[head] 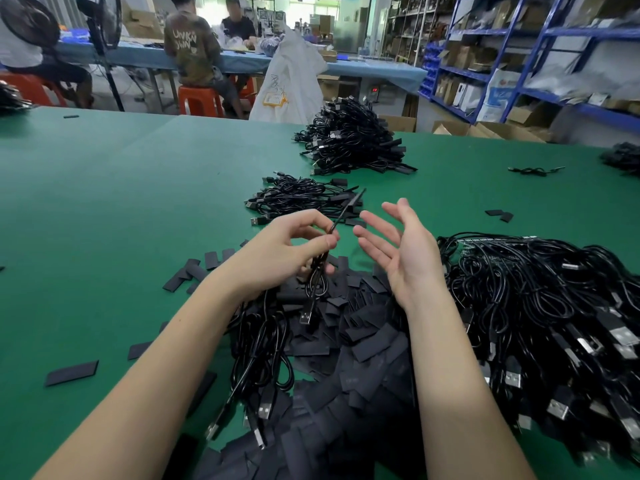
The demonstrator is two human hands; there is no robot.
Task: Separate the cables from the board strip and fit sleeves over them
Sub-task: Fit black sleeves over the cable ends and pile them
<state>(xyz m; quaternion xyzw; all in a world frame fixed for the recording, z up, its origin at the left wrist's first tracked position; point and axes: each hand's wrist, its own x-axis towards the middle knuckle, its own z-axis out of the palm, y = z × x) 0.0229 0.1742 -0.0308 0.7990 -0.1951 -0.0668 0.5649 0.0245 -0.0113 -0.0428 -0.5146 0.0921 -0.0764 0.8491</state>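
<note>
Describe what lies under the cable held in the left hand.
Below the held cable lies a heap of flat black sleeves with loose cables on the green table. Whatever the heap covers is hidden.

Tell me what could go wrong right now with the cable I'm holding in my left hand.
The left hand pinches the cable with only its fingers while the right hand is open and off it, so it could slip. Its dangling USB plug might snag in the loose sleeves below.

Left hand [291, 247] with fingers curled in a pinch, right hand [398, 247] open, palm inward.
</note>
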